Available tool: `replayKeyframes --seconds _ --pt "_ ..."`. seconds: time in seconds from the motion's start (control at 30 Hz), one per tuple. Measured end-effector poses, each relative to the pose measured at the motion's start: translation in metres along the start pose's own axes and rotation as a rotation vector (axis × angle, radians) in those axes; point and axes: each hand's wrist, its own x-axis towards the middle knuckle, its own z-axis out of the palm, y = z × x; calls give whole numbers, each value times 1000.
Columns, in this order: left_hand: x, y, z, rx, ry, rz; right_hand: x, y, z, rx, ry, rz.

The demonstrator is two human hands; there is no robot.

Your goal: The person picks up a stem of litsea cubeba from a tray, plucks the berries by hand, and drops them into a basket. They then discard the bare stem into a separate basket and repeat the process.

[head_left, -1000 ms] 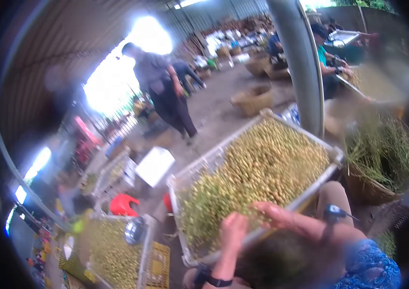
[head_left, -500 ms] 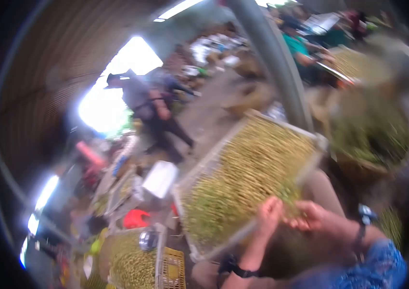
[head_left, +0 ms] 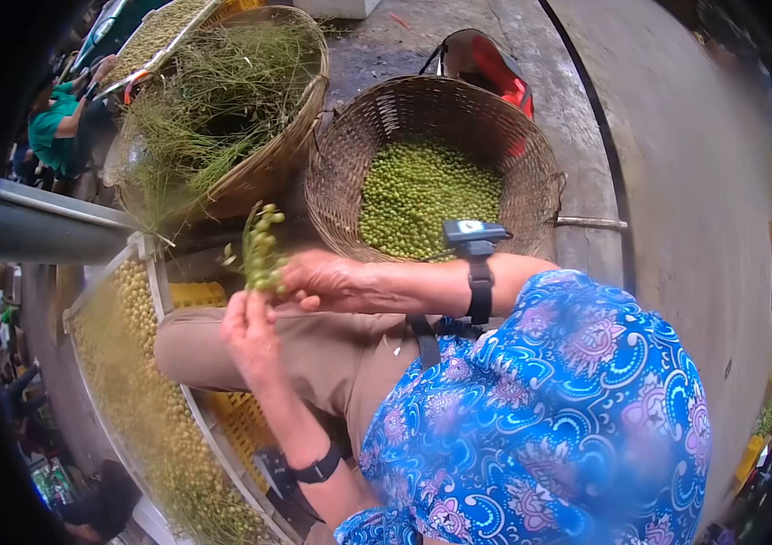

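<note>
left fingers point(head_left: 239, 315) pinch 1 sprig point(head_left: 264, 259) | right fingers point(head_left: 299, 272) touch it, grip unclear | 2 wicker baskets point(head_left: 339, 186) | 2 trays point(head_left: 158, 286)

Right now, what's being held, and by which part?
A bunch of round green fruits, by its lower end as pictured: left hand pinching, right hand against it.

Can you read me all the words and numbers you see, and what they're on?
No words, brands or numbers can be read.
Small strapped-on device: a mark on its pale top, too small to read.
Black wristband: no readable writing.
Blue patterned shirt: swirls and flowers, no letters I can see.
</note>
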Motion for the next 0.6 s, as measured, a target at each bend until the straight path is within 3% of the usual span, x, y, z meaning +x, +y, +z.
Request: replayKeyframes --seconds 0.1,0.17,0.2,0.23,0.27,0.3,0.33,0.37,0.4,0.43,0.5,0.53,0.6 --pt "8 -4 29 58 -115 -10 1 2 -29 -53 239 -178" --pt "11 -5 45 229 -128 79 2 1 -76 -30 194 -265" --pt "11 -9 54 239 -136 182 -7 -7 -71 -16 231 -217" --pt "28 -39 60 285 -100 236 -22 -26 -33 -10 506 -123" --pt "30 -37 72 478 -37 312 -43 -37 -22 -50 574 43" --pt "22 -15 76 577 -61 318 -22 -13 -110 116 349 29" --pt "22 -15 79 588 -72 322 -40 -18 -71 13 547 11" --pt "23 -24 87 476 -27 279 -37 -27 -101 121 187 96" --pt "27 -32 91 472 -16 347 -36 -29 -78 69 601 88" --pt "31 -39 95 575 12 390 -40 -34 -69 108 554 77" --pt "29 -38 102 195 101 245 -41 -41 -125 -28 83 -35" --pt "25 -39 102 222 169 283 -37 -44 -154 -107 28 39" --pt "21 -41 99 206 173 270 -48 -50 -133 -181 2 71"
